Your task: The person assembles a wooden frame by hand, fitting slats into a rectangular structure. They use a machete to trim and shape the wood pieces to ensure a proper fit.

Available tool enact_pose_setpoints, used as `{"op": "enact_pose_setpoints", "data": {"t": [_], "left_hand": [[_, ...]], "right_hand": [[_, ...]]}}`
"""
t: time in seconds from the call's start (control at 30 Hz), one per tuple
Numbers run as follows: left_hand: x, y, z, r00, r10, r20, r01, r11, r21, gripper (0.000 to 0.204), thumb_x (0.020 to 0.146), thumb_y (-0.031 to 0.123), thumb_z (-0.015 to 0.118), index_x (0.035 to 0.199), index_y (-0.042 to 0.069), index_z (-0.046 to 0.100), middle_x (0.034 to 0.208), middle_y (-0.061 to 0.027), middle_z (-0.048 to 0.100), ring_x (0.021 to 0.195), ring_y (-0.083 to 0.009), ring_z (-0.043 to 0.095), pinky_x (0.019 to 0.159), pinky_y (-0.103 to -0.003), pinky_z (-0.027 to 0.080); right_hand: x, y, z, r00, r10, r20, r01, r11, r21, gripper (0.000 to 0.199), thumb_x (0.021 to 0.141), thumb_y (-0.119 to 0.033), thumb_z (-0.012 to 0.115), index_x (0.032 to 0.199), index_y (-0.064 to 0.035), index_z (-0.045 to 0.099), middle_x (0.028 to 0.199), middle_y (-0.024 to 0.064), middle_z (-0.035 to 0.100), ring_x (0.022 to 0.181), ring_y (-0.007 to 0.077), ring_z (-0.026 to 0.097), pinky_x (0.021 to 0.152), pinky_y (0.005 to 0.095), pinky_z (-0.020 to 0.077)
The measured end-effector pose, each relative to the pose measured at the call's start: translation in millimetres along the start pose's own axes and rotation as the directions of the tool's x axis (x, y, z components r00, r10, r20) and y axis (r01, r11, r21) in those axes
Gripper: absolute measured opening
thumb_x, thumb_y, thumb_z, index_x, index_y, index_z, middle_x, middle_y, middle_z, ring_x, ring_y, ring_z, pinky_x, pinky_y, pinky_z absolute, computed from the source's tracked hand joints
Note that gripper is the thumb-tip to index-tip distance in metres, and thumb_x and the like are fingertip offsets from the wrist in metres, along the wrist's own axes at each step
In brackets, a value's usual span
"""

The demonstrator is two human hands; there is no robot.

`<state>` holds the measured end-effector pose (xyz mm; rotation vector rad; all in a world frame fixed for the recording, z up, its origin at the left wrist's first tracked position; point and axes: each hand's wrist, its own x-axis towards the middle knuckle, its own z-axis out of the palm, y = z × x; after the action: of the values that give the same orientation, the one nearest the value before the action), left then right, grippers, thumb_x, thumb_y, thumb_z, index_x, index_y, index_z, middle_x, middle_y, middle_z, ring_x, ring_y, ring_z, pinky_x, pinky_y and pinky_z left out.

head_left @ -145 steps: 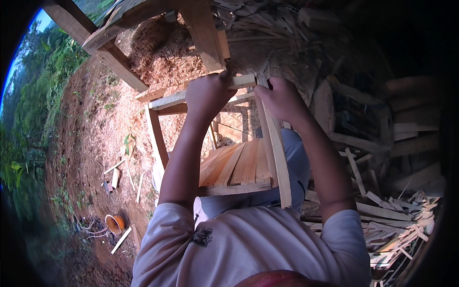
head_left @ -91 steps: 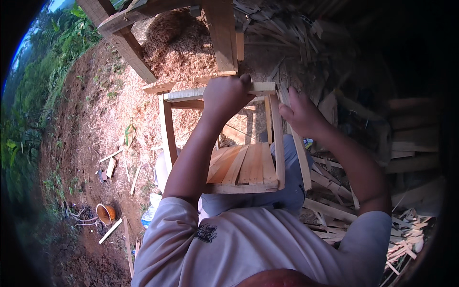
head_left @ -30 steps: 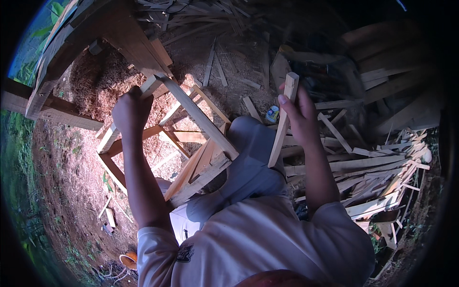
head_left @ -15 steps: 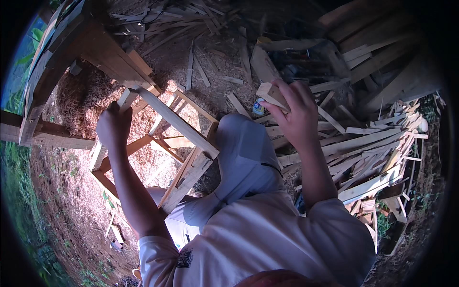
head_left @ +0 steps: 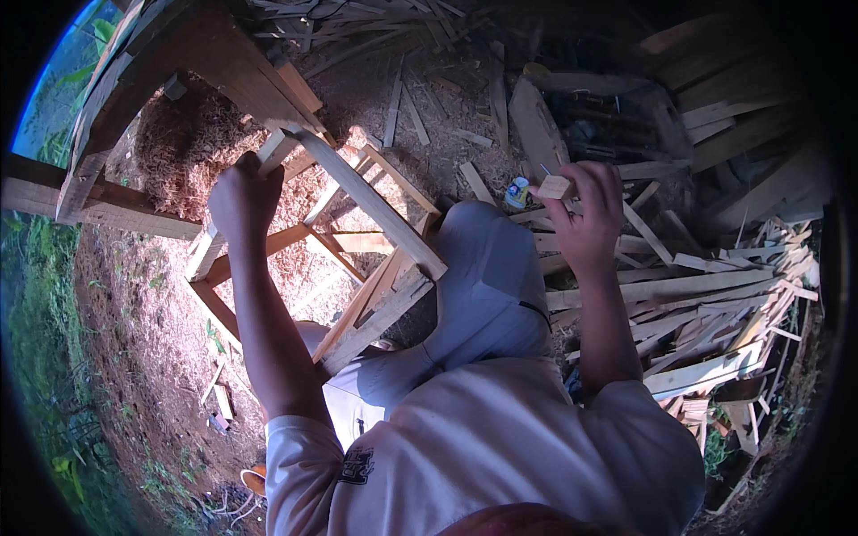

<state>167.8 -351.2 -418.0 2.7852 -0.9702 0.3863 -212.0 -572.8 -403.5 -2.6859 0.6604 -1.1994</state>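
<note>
My left hand (head_left: pixel 244 198) is closed around one rail of a wooden frame (head_left: pixel 366 201), a stool-like piece of joined square bars. The frame leans tilted against my bent left-side leg and my grey trouser knee (head_left: pixel 487 255). My right hand (head_left: pixel 590 214) is raised to the right of that knee, apart from the frame. Its fingers and thumb grip a pale wooden block (head_left: pixel 556 188), with the end face showing. A thin metal bit shows just above the block; what it belongs to I cannot make out. Close by on the ground sits a small blue-and-white can (head_left: pixel 517 192).
A wooden box of tools (head_left: pixel 541 121) stands at the far right. Offcut strips (head_left: pixel 688 286) lie heaped on the right. Heavy bench timbers (head_left: pixel 214 58) stand at the far left over wood shavings (head_left: pixel 174 161). Loose sticks (head_left: pixel 393 112) are scattered across the ground beyond.
The view has shifted, so most things sit further right. My right hand has turned the wooden block, bringing its end face toward me. My left hand keeps its hold on the frame.
</note>
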Motion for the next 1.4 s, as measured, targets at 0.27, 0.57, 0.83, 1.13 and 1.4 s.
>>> {"op": "enact_pose_setpoints", "data": {"t": [0.27, 0.57, 0.83, 1.13, 1.4], "left_hand": [[-6.2, 12.8, -3.1, 1.000, 0.001, 0.000, -0.001, 0.999, -0.045, 0.026, 0.081, 0.036, 0.077, 0.091, 0.012, 0.077, 0.077, -0.0131, 0.075, 0.070, -0.0332, 0.075, 0.064, -0.045, 0.060], [-18.1, 34.3, -8.7, 0.999, 0.024, -0.029, -0.025, 0.998, -0.063, 0.023, 0.082, 0.035, 0.077, 0.091, 0.014, 0.077, 0.074, -0.0102, 0.074, 0.067, -0.0309, 0.074, 0.062, -0.043, 0.058], [-34.3, 32.2, -13.8, 0.996, 0.032, -0.081, -0.033, 0.999, -0.010, 0.025, 0.082, 0.035, 0.078, 0.080, 0.014, 0.066, 0.065, -0.0078, 0.069, 0.060, -0.0286, 0.071, 0.054, -0.042, 0.055], [-33.8, 30.6, -8.8, 0.994, 0.020, -0.110, -0.019, 1.000, 0.006, 0.029, 0.079, 0.038, 0.081, 0.078, 0.013, 0.066, 0.067, -0.0100, 0.070, 0.061, -0.0325, 0.071, 0.055, -0.044, 0.055], [-34.4, 29.9, -9.4, 0.988, 0.023, -0.151, -0.016, 0.999, 0.045, 0.032, 0.078, 0.036, 0.083, 0.078, 0.011, 0.063, 0.072, -0.0101, 0.071, 0.065, -0.0331, 0.072, 0.058, -0.046, 0.055]], "right_hand": [[-51.2, 101.6, 111.7, 0.726, 0.504, 0.468, -0.652, 0.721, 0.235, 0.046, 0.103, -0.018, 0.065, 0.146, -0.0058, 0.055, 0.129, 0.0184, 0.067, 0.117, 0.0397, 0.066, 0.100, 0.0438, 0.0521], [-46.5, 204.2, 242.1, 0.592, 0.584, 0.555, -0.491, 0.808, -0.327, 0.070, 0.099, -0.036, 0.068, 0.153, 0.0003, 0.044, 0.142, 0.0313, 0.059, 0.132, 0.0460, 0.058, 0.111, 0.0486, 0.0472], [66.1, -17.7, 210.0, 0.666, 0.098, 0.739, -0.695, 0.440, 0.568, 0.072, 0.099, -0.049, 0.070, 0.145, 0.0045, 0.054, 0.139, 0.0250, 0.064, 0.128, 0.0340, 0.064, 0.108, 0.0417, 0.0494], [61.5, -116.3, 181.7, 0.805, 0.005, 0.594, -0.549, 0.387, 0.741, 0.055, 0.096, -0.014, 0.076, 0.143, -0.0027, 0.050, 0.129, 0.0182, 0.063, 0.109, 0.0259, 0.071, 0.086, 0.0371, 0.0600], [45.0, -115.4, 194.1, 0.824, 0.017, 0.567, -0.560, 0.177, 0.809, 0.057, 0.098, -0.022, 0.072, 0.146, -0.0024, 0.047, 0.106, 0.0170, 0.068, 0.092, 0.0252, 0.070, 0.082, 0.0397, 0.0532]]}}
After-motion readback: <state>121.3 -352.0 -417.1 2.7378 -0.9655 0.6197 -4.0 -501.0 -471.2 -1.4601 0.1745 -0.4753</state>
